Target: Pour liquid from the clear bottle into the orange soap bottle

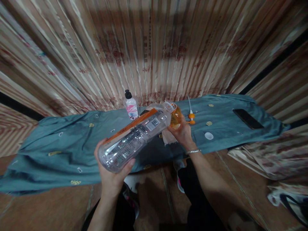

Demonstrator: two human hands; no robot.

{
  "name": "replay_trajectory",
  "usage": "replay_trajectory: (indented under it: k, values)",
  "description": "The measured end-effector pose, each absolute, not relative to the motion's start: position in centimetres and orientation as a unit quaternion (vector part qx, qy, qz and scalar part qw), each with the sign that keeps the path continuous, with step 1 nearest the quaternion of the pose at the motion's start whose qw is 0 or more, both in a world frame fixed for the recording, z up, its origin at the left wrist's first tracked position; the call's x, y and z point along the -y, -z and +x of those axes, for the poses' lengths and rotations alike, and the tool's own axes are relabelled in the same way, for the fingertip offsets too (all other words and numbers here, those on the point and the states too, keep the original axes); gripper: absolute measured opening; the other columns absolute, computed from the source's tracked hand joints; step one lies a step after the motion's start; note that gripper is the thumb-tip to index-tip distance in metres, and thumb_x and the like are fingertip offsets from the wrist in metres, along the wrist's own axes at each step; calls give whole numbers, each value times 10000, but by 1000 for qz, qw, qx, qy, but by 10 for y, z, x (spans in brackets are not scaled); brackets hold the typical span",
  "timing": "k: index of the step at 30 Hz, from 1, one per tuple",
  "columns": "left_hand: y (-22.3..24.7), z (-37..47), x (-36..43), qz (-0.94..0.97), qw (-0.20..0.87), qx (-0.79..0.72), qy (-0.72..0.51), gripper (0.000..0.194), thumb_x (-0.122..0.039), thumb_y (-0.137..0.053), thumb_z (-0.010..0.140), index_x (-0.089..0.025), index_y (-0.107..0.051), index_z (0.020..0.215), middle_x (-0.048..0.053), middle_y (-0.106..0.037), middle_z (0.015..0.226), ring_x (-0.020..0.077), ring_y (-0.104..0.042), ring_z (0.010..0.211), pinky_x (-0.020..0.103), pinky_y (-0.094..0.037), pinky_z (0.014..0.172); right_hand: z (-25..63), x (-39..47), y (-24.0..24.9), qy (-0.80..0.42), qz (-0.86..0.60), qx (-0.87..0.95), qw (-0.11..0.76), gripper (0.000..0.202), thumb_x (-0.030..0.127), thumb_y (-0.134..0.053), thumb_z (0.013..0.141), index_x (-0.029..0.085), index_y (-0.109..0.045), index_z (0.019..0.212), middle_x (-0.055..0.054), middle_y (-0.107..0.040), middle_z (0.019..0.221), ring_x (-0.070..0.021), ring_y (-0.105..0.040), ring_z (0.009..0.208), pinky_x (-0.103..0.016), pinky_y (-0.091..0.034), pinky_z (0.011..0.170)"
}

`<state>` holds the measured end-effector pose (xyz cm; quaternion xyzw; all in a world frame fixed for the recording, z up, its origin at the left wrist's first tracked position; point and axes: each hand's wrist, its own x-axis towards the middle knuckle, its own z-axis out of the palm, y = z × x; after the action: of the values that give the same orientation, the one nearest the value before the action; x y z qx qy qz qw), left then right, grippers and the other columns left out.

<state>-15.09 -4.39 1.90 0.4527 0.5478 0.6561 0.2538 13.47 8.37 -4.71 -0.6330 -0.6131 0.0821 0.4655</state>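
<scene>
My left hand (pixel 112 175) is wrapped round the base of a large clear bottle (pixel 134 138) with an orange-edged label. The bottle is tilted, its open neck up and to the right, at the mouth of an orange translucent bottle (pixel 176 118). Around that orange bottle my right hand (pixel 181 131) is closed. An orange pump top (pixel 191 117) with a clear tube lies just right of the orange bottle. Further right is a round white cap (pixel 209 136). A pale cloth or tissue (pixel 168 137) lies partly under my right hand. Whether liquid is flowing between the bottles cannot be made out.
A small bottle (pixel 132 108) with a black top and pink label stands at the back of the green cloth-covered surface (pixel 69 141). A black phone (pixel 247 118) lies at the right. Behind hangs a patterned curtain (pixel 144 54). A bag (pixel 288 199) is at lower right.
</scene>
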Motion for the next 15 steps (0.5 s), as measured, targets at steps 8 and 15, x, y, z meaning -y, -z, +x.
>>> replay_trajectory:
  k: [8, 15]
  values:
    - [-18, -151, 43, 447, 250, -554, -656, 1047, -553, -1039, 442, -243, -577, 1329, 92, -681, 1224, 294, -691, 1102, 486, -569, 1053, 133, -83, 45, -97, -642, 610, 454, 921, 510, -857, 760, 120, -523, 1526, -217, -802, 1279, -419, -791, 1154, -568, -652, 979]
    - [-24, -149, 44, 435, 260, -554, -661, 1040, -504, -1043, 437, -233, -566, 1320, 86, -686, 1195, 278, -690, 1061, 432, -588, 966, 131, -83, 46, -85, -643, 602, 465, 902, 512, -877, 749, 125, -556, 1497, -228, -798, 1297, -414, -795, 1152, -561, -657, 975]
